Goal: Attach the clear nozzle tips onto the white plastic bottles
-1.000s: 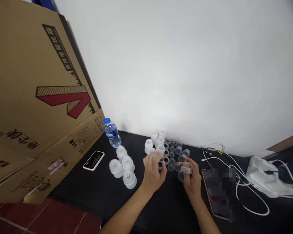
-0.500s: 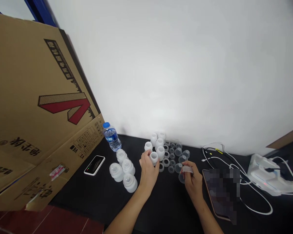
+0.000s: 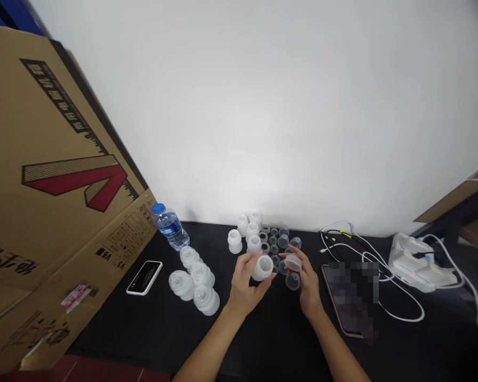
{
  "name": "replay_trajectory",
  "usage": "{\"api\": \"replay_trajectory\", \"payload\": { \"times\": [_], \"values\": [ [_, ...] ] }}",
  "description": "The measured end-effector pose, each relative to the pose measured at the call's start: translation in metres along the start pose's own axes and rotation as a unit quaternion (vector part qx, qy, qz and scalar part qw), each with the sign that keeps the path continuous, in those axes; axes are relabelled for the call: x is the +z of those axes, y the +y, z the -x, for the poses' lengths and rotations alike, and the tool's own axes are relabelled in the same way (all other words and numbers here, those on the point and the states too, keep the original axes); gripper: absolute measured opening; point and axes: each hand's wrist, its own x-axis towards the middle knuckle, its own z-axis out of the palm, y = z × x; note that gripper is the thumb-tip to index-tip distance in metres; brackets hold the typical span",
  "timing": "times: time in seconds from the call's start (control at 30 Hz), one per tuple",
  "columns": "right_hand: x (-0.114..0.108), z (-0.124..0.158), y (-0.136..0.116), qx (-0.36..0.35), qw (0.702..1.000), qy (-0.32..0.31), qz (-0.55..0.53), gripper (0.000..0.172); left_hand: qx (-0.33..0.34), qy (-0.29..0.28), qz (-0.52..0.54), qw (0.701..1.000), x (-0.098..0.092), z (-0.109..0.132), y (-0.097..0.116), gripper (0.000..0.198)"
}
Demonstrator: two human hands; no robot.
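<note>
My left hand (image 3: 242,289) grips a small round white bottle (image 3: 262,269), its open mouth tilted toward me. Between the fingers and thumb of my right hand (image 3: 310,286) is a clear plastic cap (image 3: 293,263), close to the bottle but apart from it. Behind my left hand stand several white open-mouthed bottles (image 3: 235,241). Rows of clear rings (image 3: 265,248) lie to their right, partly hidden by my hands. Beside the rings are several clear cups (image 3: 292,281), one just below the held cap. Several white bottles with clear tops (image 3: 206,300) stand left of my left hand.
A water bottle (image 3: 171,229) and a white phone-like device (image 3: 144,277) are on the left, beside a large cardboard box (image 3: 75,212). On the right lie a dark phone (image 3: 340,302), looped cables (image 3: 398,320) and a white device (image 3: 418,265). A white wall (image 3: 263,132) rises behind the black table (image 3: 279,339).
My left hand has lifted the white bottle out of its group and brought it right, toward my right hand. My right hand has raised the clear cap slightly, and the view has shifted right.
</note>
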Motion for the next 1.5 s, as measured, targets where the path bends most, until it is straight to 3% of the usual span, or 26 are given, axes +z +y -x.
{"api": "replay_trajectory", "payload": {
  "times": [0.1,0.2,0.37,0.63,0.87,0.97,1.17,1.33,1.4,1.5],
  "values": [
    [0.002,-0.002,-0.003,0.019,1.0,0.016,0.012,0.052,-0.035,-0.1,-0.004,0.994,-0.001,0.0,0.002,0.06],
    [0.004,-0.004,-0.004,0.026,0.999,0.036,0.025,0.043,-0.077,-0.144,0.005,0.987,0.001,0.001,0.003,0.064],
    [0.007,-0.008,-0.002,0.046,0.996,0.058,-0.056,0.047,-0.179,-0.131,0.033,0.975,0.004,0.003,0.004,0.047],
    [0.003,-0.01,0.001,0.048,0.999,0.007,-0.018,0.036,-0.153,-0.149,0.079,0.974,0.002,0.001,0.003,0.045],
    [0.002,-0.014,-0.002,0.049,0.998,-0.022,-0.021,0.035,-0.224,-0.169,0.129,0.951,0.001,-0.003,0.009,0.039],
    [0.0,-0.017,-0.002,0.069,0.996,-0.036,-0.046,0.038,-0.292,-0.186,0.228,0.91,0.004,-0.002,0.006,0.04],
    [-0.003,-0.017,-0.004,0.075,0.995,-0.028,-0.056,0.041,-0.421,-0.237,0.414,0.771,0.011,-0.001,-0.001,0.055],
    [0.002,-0.01,-0.012,0.094,0.988,-0.119,-0.043,0.037,-0.47,-0.319,0.485,0.666,0.022,0.01,0.007,0.067],
    [0.004,-0.009,-0.016,0.104,0.986,-0.114,-0.059,0.037,-0.485,-0.304,0.514,0.639,0.027,0.015,0.009,0.071],
    [0.006,-0.011,-0.019,0.096,0.988,-0.075,-0.099,0.038,-0.487,-0.29,0.532,0.629,0.031,0.02,0.009,0.073]
  ]
}}
